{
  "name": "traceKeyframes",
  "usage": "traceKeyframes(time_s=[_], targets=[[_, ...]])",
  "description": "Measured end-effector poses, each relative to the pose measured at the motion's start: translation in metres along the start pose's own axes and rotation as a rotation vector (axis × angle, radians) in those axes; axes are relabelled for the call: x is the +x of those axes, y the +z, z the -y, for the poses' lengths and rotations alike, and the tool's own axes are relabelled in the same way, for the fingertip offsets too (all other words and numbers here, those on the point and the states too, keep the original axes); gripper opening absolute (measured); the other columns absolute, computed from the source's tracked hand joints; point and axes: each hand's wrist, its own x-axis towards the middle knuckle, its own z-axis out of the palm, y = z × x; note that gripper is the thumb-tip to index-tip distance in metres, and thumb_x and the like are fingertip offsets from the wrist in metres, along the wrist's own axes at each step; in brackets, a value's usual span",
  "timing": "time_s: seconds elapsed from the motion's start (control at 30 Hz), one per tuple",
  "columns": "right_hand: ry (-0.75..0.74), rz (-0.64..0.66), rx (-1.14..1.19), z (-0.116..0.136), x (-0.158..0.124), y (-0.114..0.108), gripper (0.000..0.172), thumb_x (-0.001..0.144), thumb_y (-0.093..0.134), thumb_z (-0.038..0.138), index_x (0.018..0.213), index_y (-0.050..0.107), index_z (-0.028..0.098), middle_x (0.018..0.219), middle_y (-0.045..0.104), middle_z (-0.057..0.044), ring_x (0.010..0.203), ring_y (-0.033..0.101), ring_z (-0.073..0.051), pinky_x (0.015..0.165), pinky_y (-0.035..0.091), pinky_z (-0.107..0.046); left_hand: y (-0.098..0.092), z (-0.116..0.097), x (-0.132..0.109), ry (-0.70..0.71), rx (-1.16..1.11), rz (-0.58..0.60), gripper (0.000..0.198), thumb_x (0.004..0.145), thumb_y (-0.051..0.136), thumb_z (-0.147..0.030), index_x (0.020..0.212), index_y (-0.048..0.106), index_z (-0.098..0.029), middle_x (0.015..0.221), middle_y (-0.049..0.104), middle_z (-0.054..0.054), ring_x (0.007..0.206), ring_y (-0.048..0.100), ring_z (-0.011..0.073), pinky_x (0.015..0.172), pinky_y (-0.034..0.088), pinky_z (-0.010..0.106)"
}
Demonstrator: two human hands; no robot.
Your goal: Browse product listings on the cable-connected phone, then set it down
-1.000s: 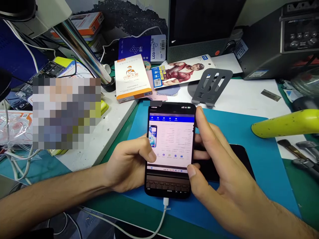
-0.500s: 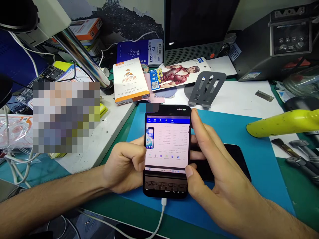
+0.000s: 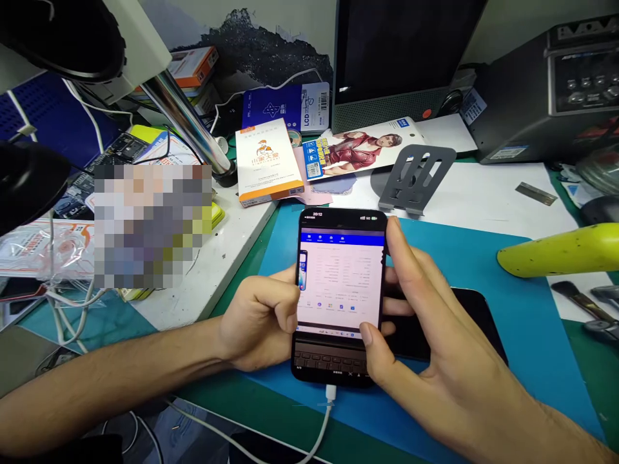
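Observation:
A black smartphone [image 3: 338, 283] is held upright over the blue mat, its lit screen showing a picture of a computer display and keyboard. My left hand [image 3: 264, 316] grips the phone's left edge, fingers curled behind it. Along the right edge, my right hand [image 3: 430, 341] has its fingers wrapped round the phone, and its thumb rests over the lower right of the screen. A white charging cable [image 3: 331, 394] is plugged into the phone's bottom end. Partly hidden behind my right hand, a second dark phone [image 3: 476, 319] lies on the mat.
A grey phone stand [image 3: 416, 177] stands beyond the mat [image 3: 527, 283]. Left of it lie a white-and-orange box [image 3: 268, 158] and a picture package [image 3: 360, 148]. A yellow-green handle [image 3: 556, 251] juts in from the right. The lamp's metal post [image 3: 188, 122] rises at the left.
The whole view has shifted, so everything sits farther right. The phone's picture has slid left on the screen, and my right thumb has moved inward over the glass. Both hands keep hold.

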Motion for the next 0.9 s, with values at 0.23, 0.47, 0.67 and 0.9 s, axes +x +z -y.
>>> traceKeyframes(time_s=[0.23,0.47,0.67,0.9], targets=[[0.032,0.016,-0.036,-0.0015,0.0001,-0.002,0.1,0.098,0.068,0.044,0.173,0.004,0.027,0.153,0.038,-0.006,0.12,0.059,-0.009,0.089,0.054,-0.004,-0.0013,0.0002,-0.0013,-0.02,0.002,-0.049,0.086,0.057,0.036,-0.004,0.135,0.071,-0.011,0.138,0.062,0.014,0.131,0.06,0.026,0.123,0.032,0.048],[0.002,-0.002,-0.041,0.0015,-0.0014,-0.003,0.092,0.098,0.057,0.021,0.173,0.003,0.023,0.155,0.036,-0.005,0.129,0.054,-0.008,0.101,0.049,-0.003,-0.0008,0.0014,-0.0027,-0.019,0.046,-0.07,0.089,0.06,0.038,-0.006,0.147,0.059,-0.006,0.146,0.055,0.019,0.139,0.053,0.0316,0.121,0.035,0.05],[0.003,0.018,-0.076,-0.0008,-0.0021,-0.003,0.1,0.098,0.066,0.045,0.172,0.004,0.02,0.152,0.039,-0.006,0.122,0.057,-0.006,0.099,0.048,-0.003,0.0017,-0.0001,-0.0012,-0.041,0.0,-0.069,0.089,0.061,0.037,-0.006,0.148,0.055,0.001,0.146,0.052,0.026,0.142,0.048,0.0371,0.124,0.029,0.052],[0.048,0.032,-0.02,-0.0007,-0.0051,-0.0026,0.094,0.099,0.059,0.031,0.173,0.001,0.029,0.153,0.038,-0.003,0.129,0.056,-0.01,0.103,0.05,-0.009,0.0009,0.0033,-0.0033,-0.052,0.112,-0.098,0.066,0.086,0.048,0.001,0.15,0.058,-0.011,0.146,0.055,0.02,0.137,0.055,0.0257,0.122,0.036,0.044]])
